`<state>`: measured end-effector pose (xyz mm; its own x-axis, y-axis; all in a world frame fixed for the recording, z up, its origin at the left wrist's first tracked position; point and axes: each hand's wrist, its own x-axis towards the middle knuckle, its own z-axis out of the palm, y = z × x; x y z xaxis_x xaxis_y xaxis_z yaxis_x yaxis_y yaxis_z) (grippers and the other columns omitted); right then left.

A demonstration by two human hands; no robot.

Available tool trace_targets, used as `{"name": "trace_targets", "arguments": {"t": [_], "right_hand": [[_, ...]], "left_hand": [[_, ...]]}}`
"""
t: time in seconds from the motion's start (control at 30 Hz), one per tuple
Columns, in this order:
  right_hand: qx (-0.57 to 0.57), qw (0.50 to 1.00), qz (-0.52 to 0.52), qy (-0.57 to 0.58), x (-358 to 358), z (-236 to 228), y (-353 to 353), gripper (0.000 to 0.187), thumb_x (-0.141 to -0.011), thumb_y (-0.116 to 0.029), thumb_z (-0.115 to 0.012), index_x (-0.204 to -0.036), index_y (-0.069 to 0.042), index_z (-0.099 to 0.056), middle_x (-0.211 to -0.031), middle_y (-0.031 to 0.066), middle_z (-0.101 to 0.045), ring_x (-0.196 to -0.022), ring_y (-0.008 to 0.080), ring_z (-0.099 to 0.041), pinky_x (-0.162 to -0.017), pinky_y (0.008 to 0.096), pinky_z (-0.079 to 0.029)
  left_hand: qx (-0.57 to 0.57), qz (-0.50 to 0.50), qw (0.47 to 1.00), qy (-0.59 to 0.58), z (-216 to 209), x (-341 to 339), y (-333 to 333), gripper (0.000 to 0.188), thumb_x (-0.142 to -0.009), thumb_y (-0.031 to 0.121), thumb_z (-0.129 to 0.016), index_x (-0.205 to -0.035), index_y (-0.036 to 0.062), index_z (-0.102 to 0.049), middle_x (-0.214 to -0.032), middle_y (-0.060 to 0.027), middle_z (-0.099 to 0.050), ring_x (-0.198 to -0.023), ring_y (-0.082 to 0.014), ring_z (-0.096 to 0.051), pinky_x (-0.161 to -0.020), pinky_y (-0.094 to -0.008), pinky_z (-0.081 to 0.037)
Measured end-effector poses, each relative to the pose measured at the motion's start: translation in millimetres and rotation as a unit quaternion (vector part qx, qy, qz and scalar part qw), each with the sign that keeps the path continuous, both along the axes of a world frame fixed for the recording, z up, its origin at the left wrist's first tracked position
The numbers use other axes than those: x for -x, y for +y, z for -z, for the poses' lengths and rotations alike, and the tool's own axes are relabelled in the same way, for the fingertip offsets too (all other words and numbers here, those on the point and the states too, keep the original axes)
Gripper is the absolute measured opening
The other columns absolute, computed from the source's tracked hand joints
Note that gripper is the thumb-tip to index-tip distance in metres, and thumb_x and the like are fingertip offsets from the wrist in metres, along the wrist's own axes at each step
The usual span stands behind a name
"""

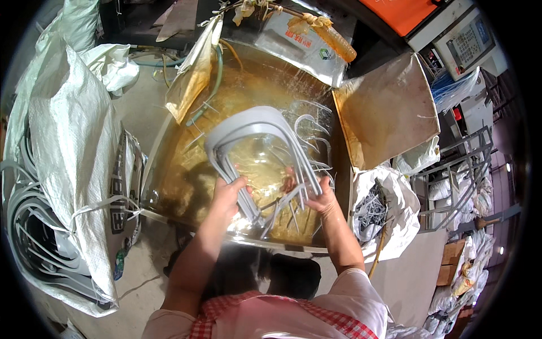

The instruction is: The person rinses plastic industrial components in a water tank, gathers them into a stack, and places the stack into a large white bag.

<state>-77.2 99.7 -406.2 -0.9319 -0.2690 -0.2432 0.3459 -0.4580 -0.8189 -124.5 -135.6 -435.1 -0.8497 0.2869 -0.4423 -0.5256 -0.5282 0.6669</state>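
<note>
Both hands hold a bundle of grey plastic strips [257,114], bent together into a rounded arch, over a tank [276,245] of brownish water. My left hand [227,193] is closed round the bundle's left leg. Closed on its right leg is my right hand [320,198], fingers partly behind the strips. Some strip ends cross between the hands at the near side. Beyond the right hand, several loose curved grey strips [307,123] lie in the water. Whether the lower ends of the bundle touch the water I cannot tell.
At left, a white woven sack [79,113] stands over coiled grey strips [42,237]. A stained board [389,110] flanks the tank's right side, above a white sack of grey scraps [372,208]. A wrapped pipe [333,40] crosses the far end; a control panel [467,46] is far right.
</note>
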Motion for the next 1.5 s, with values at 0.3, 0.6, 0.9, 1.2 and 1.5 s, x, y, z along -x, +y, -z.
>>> {"name": "trace_targets", "arguments": {"t": [0.3, 0.6, 0.9, 1.2, 1.5], "right_hand": [[0.098, 0.984, -0.073, 0.127, 2, -22, -58, 0.086, -0.056, -0.059, -0.071, -0.121, -0.008, -0.047, -0.104, 0.0153, -0.061, -0.106, 0.0332, -0.053, -0.096, 0.0462, -0.035], [0.116, 0.993, -0.024, 0.004, -36, -16, -59, 0.057, -0.071, -0.038, -0.07, -0.112, -0.004, -0.049, -0.08, 0.0067, -0.056, -0.073, 0.0213, -0.056, -0.066, 0.0336, -0.046], [-0.447, 0.89, -0.087, -0.021, -36, -39, -23, 0.031, -0.079, -0.031, -0.064, -0.093, -0.006, -0.054, -0.071, 0.0081, -0.06, -0.065, 0.0176, -0.059, -0.057, 0.0309, -0.047], [-0.843, 0.528, 0.017, 0.099, -111, -3, 123, 0.011, -0.079, -0.016, -0.049, -0.087, -0.009, -0.055, -0.071, 0.0131, -0.059, -0.064, 0.0304, -0.058, -0.058, 0.0412, -0.046], [-0.913, 0.282, 0.269, -0.121, -196, -24, 220, 0.092, -0.064, -0.039, -0.072, -0.134, -0.001, -0.025, -0.136, 0.0186, -0.032, -0.125, 0.036, -0.029, -0.1, 0.0527, -0.022]], "left_hand": [[-0.141, 0.033, 0.988, -0.056, 9, -2, 2, 0.043, -0.078, 0.0, -0.055, -0.118, 0.0055, -0.041, -0.091, -0.0094, -0.051, -0.078, -0.0198, -0.054, -0.061, -0.034, -0.048], [-0.083, -0.08, 0.993, 0.01, -1, -2, 8, 0.039, -0.078, 0.0, -0.055, -0.115, 0.0021, -0.04, -0.081, -0.0084, -0.051, -0.062, -0.0203, -0.053, -0.055, -0.0346, -0.047], [0.04, -0.074, 0.995, 0.049, 6, 4, 7, 0.032, -0.078, 0.0, -0.056, -0.108, 0.0028, -0.045, -0.08, -0.0084, -0.05, -0.063, -0.0181, -0.052, -0.055, -0.0332, -0.047], [0.07, 0.106, 0.988, -0.092, 72, -9, 20, 0.039, -0.075, 0.001, -0.056, -0.11, 0.0066, -0.041, -0.066, -0.0067, -0.049, -0.056, -0.0214, -0.05, -0.052, -0.0344, -0.046], [0.072, 0.009, 0.997, -0.028, 21, -29, 51, 0.04, -0.076, -0.003, -0.053, -0.111, 0.0083, -0.038, -0.073, -0.0073, -0.047, -0.055, -0.0179, -0.05, -0.049, -0.031, -0.045]]}}
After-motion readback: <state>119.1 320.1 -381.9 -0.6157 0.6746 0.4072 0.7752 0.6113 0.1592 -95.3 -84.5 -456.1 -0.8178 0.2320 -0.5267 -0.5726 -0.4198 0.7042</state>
